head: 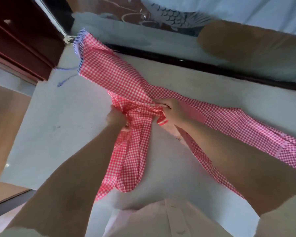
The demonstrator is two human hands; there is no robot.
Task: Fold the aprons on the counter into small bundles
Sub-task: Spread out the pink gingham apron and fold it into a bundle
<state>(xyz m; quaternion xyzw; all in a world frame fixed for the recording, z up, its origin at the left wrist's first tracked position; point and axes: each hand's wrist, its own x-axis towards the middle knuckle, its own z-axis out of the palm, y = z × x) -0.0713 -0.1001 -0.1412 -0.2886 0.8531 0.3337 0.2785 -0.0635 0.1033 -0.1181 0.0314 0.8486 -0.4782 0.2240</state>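
Your pale buttoned shirt (174, 223) nearest; right hand (173, 112) pinches red-and-white checked apron (109, 74), likely soft, light; left hand (116, 117) fingers buried, grip unclear. Hold folded edges.

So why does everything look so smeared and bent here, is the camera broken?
Head view: motion blur softens everything, the left hand most, less so the right hand gripping the red checked apron; head view again, the wide lens bows the counter edges; light is soft, shadows faint, with pale reflections on the glossy panel behind.
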